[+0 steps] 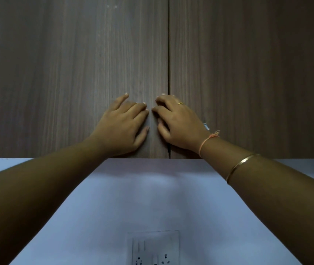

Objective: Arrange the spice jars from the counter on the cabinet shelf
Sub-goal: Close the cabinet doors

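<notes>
Dark wood-grain laminate covers the two cabinet doors, the left door [66,64] and the right door [248,64], by which the upper part of the head view is filled. The doors are seen shut, meeting at a narrow vertical seam [168,54] just right of centre; the shelf behind them is hidden.

Both hands are laid on the doors at the lower centre of the frame. The left hand [120,129] is spread on the left door, its fingers loosely bent and slightly apart, their tips touching the wood just left of the seam. The right hand [179,125] is set across the seam, its fingers bent more sharply, their tips resting on the left door, close to those of the left hand. Nothing is gripped by either hand.

A ring [180,103], a thread bracelet [205,142] and a thin bangle [238,165] are worn on the right hand and arm.

Below the doors a pale wall [152,197] is shown, with a socket plate [153,249] at the bottom centre.
</notes>
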Demonstrator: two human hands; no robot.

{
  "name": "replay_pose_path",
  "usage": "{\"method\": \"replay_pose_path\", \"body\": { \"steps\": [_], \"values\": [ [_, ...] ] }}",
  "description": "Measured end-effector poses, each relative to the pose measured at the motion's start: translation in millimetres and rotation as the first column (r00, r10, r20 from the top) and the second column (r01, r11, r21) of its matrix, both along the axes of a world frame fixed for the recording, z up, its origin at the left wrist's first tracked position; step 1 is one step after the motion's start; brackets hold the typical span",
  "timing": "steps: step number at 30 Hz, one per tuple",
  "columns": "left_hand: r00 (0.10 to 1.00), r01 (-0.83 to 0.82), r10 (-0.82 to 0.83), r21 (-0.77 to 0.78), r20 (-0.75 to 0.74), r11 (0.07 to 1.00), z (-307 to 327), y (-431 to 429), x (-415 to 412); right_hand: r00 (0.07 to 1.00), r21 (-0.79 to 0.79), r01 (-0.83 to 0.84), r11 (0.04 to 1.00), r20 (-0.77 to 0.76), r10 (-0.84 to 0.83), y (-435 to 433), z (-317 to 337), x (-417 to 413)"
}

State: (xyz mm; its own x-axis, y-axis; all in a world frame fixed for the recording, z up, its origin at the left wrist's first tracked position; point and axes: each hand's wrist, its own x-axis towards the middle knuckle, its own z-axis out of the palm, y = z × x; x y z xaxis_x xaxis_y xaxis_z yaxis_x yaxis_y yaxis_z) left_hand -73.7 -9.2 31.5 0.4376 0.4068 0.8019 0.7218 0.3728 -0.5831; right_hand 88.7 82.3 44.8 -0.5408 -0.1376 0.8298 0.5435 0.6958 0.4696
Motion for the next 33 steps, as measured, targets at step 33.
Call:
{"method": "replay_pose_path", "body": {
  "steps": [33],
  "values": [
    [0.931, 0.089, -0.098, 0.043, 0.352, 0.995, 12.2, 56.4, 32.9, 0.954, -0.206, 0.124, 0.971, -0.243, -0.174, 40.2, 3.2, -7.3]
  ]
}}
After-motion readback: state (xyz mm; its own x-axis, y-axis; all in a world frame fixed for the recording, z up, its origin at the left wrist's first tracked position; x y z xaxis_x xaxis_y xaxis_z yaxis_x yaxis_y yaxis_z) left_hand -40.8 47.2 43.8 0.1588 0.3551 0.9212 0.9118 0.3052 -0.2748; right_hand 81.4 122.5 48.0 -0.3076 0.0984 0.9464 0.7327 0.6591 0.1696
